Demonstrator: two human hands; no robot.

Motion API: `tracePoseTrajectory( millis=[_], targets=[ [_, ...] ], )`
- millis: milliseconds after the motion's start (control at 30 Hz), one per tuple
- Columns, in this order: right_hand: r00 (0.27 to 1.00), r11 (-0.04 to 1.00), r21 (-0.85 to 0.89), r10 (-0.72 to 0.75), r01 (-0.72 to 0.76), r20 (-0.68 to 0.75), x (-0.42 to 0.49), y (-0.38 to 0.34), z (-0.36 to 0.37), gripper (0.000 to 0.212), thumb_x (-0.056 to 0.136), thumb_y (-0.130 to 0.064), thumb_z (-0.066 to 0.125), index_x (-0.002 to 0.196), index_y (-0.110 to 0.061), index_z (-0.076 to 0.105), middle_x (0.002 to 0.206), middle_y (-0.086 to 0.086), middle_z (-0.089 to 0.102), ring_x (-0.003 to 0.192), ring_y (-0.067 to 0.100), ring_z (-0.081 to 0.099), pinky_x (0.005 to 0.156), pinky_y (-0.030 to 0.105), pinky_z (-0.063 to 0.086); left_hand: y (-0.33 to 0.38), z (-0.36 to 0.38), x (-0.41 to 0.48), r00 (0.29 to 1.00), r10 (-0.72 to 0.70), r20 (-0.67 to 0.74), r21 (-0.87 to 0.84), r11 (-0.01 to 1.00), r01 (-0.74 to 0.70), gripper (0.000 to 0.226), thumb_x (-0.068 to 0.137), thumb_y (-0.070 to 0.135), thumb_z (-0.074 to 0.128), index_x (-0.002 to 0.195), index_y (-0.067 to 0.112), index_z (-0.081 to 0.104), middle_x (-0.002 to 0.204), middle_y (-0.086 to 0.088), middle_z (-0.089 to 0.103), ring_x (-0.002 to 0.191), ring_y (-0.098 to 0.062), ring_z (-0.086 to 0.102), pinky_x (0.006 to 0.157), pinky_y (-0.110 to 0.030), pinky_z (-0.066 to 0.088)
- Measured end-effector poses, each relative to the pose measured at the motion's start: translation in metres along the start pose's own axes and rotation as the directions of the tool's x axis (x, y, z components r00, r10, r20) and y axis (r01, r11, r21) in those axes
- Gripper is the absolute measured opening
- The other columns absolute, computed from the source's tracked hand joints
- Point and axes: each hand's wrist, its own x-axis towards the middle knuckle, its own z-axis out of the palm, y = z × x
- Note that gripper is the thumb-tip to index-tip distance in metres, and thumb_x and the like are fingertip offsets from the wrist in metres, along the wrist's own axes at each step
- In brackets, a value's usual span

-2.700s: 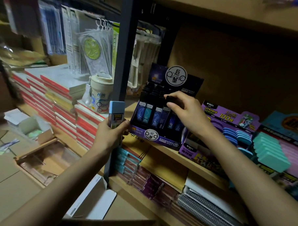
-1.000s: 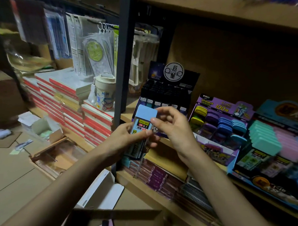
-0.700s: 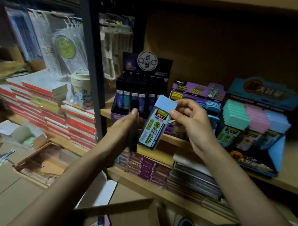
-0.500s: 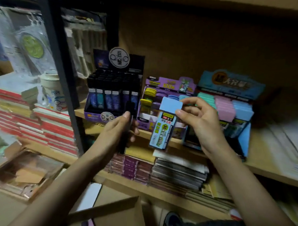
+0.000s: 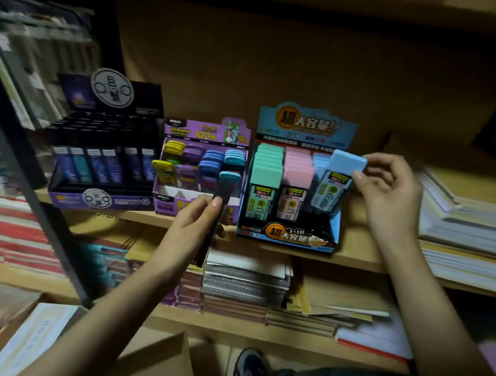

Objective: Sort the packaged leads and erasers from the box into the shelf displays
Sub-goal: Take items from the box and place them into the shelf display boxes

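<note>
**Blue lead pack arriving at the blue display**

1. Dark display (image 5: 100,164): stands at the left end of the shelf (image 5: 357,249), filled with rows of dark packs.
2. Purple display (image 5: 199,160): stands just beside it and holds yellow, purple, blue and teal cases.
3. Left hand (image 5: 191,222): grips a slim dark pack (image 5: 219,198) between thumb and fingers, in front of the purple display. The pack is held in the air, not placed.
4. Blue display (image 5: 290,235): holds three columns, which are green, pink and blue.
5. Blue lead pack (image 5: 335,177): tilted, with its cap toward the right and its lower end at the front of the blue column. Whether it is seated cannot be told.
6. Right hand (image 5: 388,191): pinches the pack at its capped end with thumb and fingertips.
7. Paper stack (image 5: 461,214): lies to the right on the same shelf.

**Change:** One second ago the pack was between both hands in front of the dark display. It has since passed to the right hand alone and crossed to the blue display.

**Meaning:** The pack is now at its matching colour column. What probably remains is to stand it upright and let go of it. The dark pack likely belongs in the dark display. The cardboard box (image 5: 154,360) sits at the lower edge, and its contents are not visible.
</note>
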Motion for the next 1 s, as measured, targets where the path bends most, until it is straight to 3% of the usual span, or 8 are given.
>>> tracePoseTrajectory(
  millis=[133,400,533,600,733,867,933,1000],
  targets=[
    [0.995,0.999,-0.053,0.0,0.005,0.101,-0.004,0.01,0.004,0.024,0.084,0.003,0.062,0.1,-0.014,0.058,0.091,-0.004,0.06,0.078,-0.012,0.056,0.074,0.008,0.046,-0.005,0.004,-0.001,0.999,-0.021,0.041,-0.018,1.0,0.022,0.025,0.094,0.036,0.044,0.083,0.017,0.056,0.07,0.006,0.057,0.068,-0.011,0.054,0.063,-0.021,0.043],
    [0.995,0.997,-0.072,0.017,-0.01,0.102,0.002,0.02,0.005,0.025,0.086,0.002,0.06,0.102,-0.016,0.056,0.091,-0.011,0.059,0.077,-0.012,0.056,0.072,0.008,0.047,-0.011,0.011,-0.003,0.989,-0.109,0.102,-0.149,0.981,0.124,0.025,0.089,0.038,0.048,0.089,0.013,0.053,0.067,0.003,0.058,0.058,-0.008,0.052,0.053,-0.016,0.043],
    [0.988,0.987,-0.162,0.025,0.0,0.152,0.009,0.024,0.001,0.028,0.087,-0.001,0.059,0.11,-0.016,0.061,0.1,0.004,0.059,0.085,0.004,0.056,0.073,0.008,0.045,-0.014,0.01,-0.002,0.991,-0.058,0.122,-0.171,0.982,0.078,0.019,0.085,0.031,0.054,0.096,0.017,0.049,0.065,0.006,0.056,0.058,-0.008,0.049,0.053,-0.019,0.041],
    [0.98,0.985,-0.174,0.024,0.011,0.2,0.01,0.025,0.001,0.03,0.087,-0.002,0.06,0.111,-0.019,0.061,0.099,0.002,0.06,0.088,0.009,0.056,0.073,0.006,0.044,-0.016,0.006,-0.003,0.991,-0.035,0.129,-0.177,0.982,0.058,0.02,0.083,0.031,0.058,0.096,0.019,0.048,0.064,0.008,0.054,0.057,-0.006,0.048,0.053,-0.02,0.041],
    [0.978,0.951,-0.295,-0.036,0.097,0.208,0.003,0.028,0.011,0.029,0.087,-0.004,0.062,0.113,-0.014,0.064,0.097,-0.004,0.059,0.082,0.008,0.053,0.07,-0.001,0.039,-0.014,0.006,-0.005,0.99,-0.007,0.143,-0.238,0.97,0.041,0.029,0.085,0.034,0.054,0.101,0.013,0.043,0.064,0.01,0.054,0.049,-0.004,0.042,0.042,-0.016,0.035],
    [0.984,0.899,-0.407,-0.119,0.165,0.135,0.002,0.026,0.013,0.03,0.084,-0.005,0.066,0.114,-0.008,0.066,0.102,0.0,0.044,0.089,-0.003,0.038,0.079,-0.006,0.027,-0.009,0.007,-0.004,0.993,0.011,0.119,-0.243,0.97,0.019,0.035,0.087,0.037,0.044,0.101,0.005,0.05,0.073,0.006,0.064,0.058,-0.006,0.056,0.052,-0.017,0.045],
    [0.989,0.888,-0.441,-0.084,0.129,0.12,0.0,0.023,0.014,0.031,0.085,-0.006,0.065,0.116,-0.009,0.065,0.105,0.003,0.043,0.095,0.004,0.04,0.084,-0.001,0.027,-0.006,0.008,-0.003,0.994,0.022,0.108,-0.249,0.969,0.005,0.036,0.088,0.034,0.042,0.103,0.002,0.05,0.075,0.005,0.068,0.06,-0.006,0.058,0.056,-0.016,0.048],
    [0.99,0.841,-0.524,-0.101,0.137,0.097,-0.004,0.014,0.018,0.036,0.085,-0.007,0.064,0.121,-0.009,0.062,0.112,0.009,0.047,0.105,0.02,0.044,0.09,0.014,0.031,-0.001,0.008,-0.002,0.995,0.035,0.089,-0.261,0.965,-0.011,0.029,0.092,0.03,0.041,0.104,0.004,0.047,0.074,0.003,0.067,0.056,-0.008,0.055,0.053,-0.017,0.045]
  ],
)
